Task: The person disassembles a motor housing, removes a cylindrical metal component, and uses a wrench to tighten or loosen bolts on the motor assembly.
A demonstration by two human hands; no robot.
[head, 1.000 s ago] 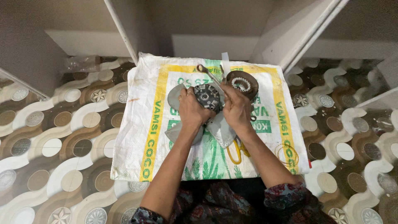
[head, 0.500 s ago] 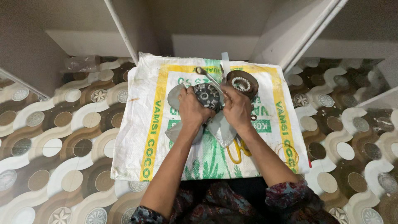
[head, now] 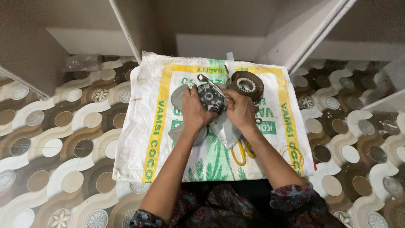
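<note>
A dark round motor hub with grey fan blades (head: 211,100) lies on a white woven sack (head: 143,126) spread on the floor. My left hand (head: 195,112) grips the hub's left side. My right hand (head: 240,110) holds a metal spanner (head: 209,83) whose head lies across the top of the hub. One grey blade (head: 225,133) sticks out below my hands, another (head: 177,96) shows at the upper left.
A round brown motor part with a toothed inner ring (head: 247,84) sits just right of the hub. Yellow-handled scissors (head: 239,154) lie under my right forearm. Patterned floor tiles (head: 63,139) surround the sack. White door frames and walls (head: 126,33) stand behind.
Both hands have stayed on the hub; the spanner has shifted only slightly over its top.
</note>
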